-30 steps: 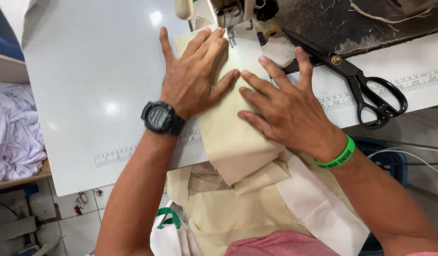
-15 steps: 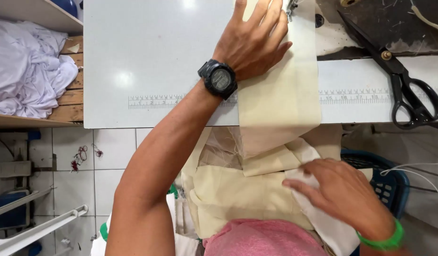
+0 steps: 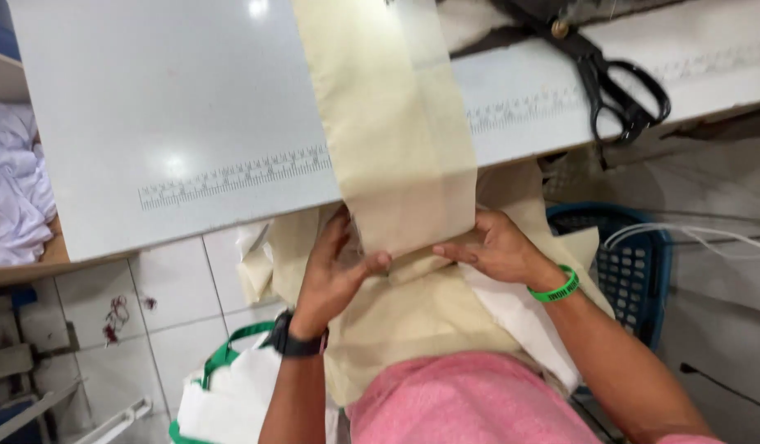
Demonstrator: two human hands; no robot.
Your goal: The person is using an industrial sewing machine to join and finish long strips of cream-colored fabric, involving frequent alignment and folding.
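Note:
A long strip of cream fabric (image 3: 392, 123) runs across the pale grey sewing table (image 3: 174, 99) and hangs over its near edge. My left hand (image 3: 339, 275), with a black watch on the wrist, pinches the strip's lower end below the table edge. My right hand (image 3: 499, 247), wearing a green wristband, grips the same lower end from the right. More cream fabric pieces (image 3: 421, 316) and a white piece (image 3: 524, 325) lie piled on my lap, over pink clothing (image 3: 462, 403).
Black scissors (image 3: 618, 86) lie on the table at the right. A ruler strip (image 3: 232, 177) is printed along the table's near edge. A blue basket (image 3: 626, 263) stands at the right, white cloth (image 3: 10, 197) on a shelf at the left, a green-trimmed white bag (image 3: 224, 395) below.
Both hands have come off the table top and down to the fabric's hanging end at my lap. The camera view has tilted downward.

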